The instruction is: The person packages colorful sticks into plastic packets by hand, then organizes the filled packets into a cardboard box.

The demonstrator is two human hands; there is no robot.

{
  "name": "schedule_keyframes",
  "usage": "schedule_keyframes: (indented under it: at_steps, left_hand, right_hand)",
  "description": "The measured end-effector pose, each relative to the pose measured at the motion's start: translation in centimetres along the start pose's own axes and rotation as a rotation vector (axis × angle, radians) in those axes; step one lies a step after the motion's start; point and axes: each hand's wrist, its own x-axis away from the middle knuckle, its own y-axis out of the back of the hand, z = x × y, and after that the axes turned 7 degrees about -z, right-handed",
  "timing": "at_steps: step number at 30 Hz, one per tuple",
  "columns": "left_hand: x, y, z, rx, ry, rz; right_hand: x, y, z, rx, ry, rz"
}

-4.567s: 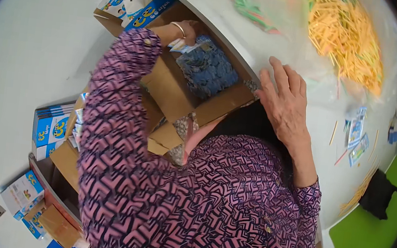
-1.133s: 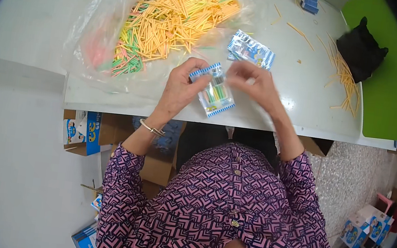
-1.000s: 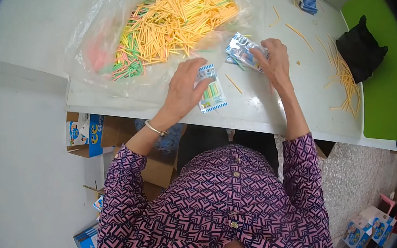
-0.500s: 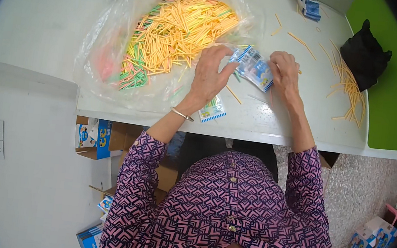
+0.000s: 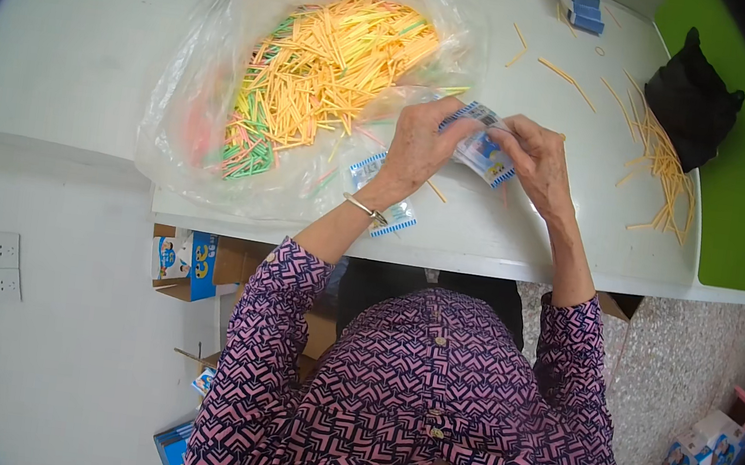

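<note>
A small blue-and-white printed plastic packet (image 5: 485, 160) is held between my two hands above the table. My left hand (image 5: 423, 142) pinches its left edge between thumb and fingers. On the opposite side, my right hand (image 5: 537, 164) has thumb and fingers closed on the packet's upper right part. Another such packet (image 5: 398, 226) lies on the table, partly hidden by my left wrist and its bracelet. To the left of my hands spreads a large clear plastic bag (image 5: 169, 105), opened around a heap of thin yellow, green and pink sticks (image 5: 338, 61).
Loose pale yellow sticks (image 5: 663, 180) lie at the table's right, beside a black bag-like bundle (image 5: 694, 100) near a green panel (image 5: 738, 212). A stack of blue-and-white packets (image 5: 581, 7) sits at the back. Printed boxes (image 5: 188, 261) stand below the white table (image 5: 518, 255).
My hands have come closer together around the packet, the left moving right and the right curling in. More of the packet lying under my left wrist now shows.
</note>
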Motion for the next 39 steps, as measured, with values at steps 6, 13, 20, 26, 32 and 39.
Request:
schedule_keyframes:
  at_steps: [6, 13, 20, 26, 32, 39]
  left_hand:
    - [1.1, 0.7, 2.5, -0.095, 0.030, 0.116]
    - [0.6, 2.0, -0.9, -0.451, -0.515, -0.299]
    - [0.5, 2.7, -1.0, -0.069, -0.208, -0.103]
    - [0.9, 3.5, -0.6, -0.252, -0.322, -0.116]
    - [0.3, 4.5, 0.3, -0.249, -0.192, -0.051]
    - [-7.3, 10.9, 8.5, -0.845, -0.494, -0.291]
  right_hand:
    - [-0.1, 0.0, -0.9, 0.068, 0.088, -0.131]
    - [-0.5, 0.1, 0.4, -0.069, 0.132, -0.065]
    - [-0.1, -1.5, 1.6, -0.237, 0.021, 0.062]
    - [0.0, -2.1, 2.1, -0.131, -0.031, 0.121]
    - [-0.4, -3.2, 2.1, -0.041, 0.153, 0.096]
    - [0.1, -4.1, 0.3, -0.079, 0.037, 0.156]
